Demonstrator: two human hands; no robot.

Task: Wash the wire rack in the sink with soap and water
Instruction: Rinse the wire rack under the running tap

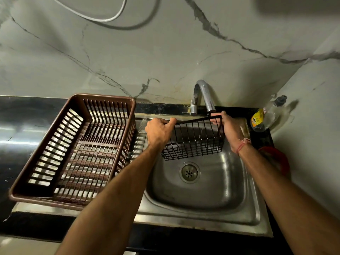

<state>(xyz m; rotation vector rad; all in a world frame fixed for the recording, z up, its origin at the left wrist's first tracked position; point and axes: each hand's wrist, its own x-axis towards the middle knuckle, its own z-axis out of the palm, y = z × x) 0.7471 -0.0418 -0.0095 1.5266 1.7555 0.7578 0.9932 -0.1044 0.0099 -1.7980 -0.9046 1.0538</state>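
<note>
Black wire rack (193, 140) held tilted over the steel sink (202, 190), directly under the faucet (204, 94) spout, presumably for rinsing; left hand (160, 131) grips one top-rim end, right hand (228, 126) the other, hands apart; soap bottle (266, 116) untouched beside the sink.

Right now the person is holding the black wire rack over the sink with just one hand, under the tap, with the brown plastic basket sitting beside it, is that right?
Not quite: the head view shows both hands on it. The left hand and the right hand each grip the top rim of the black wire rack. The rest holds: it hangs over the sink, under the tap, beside the brown plastic basket.
</note>
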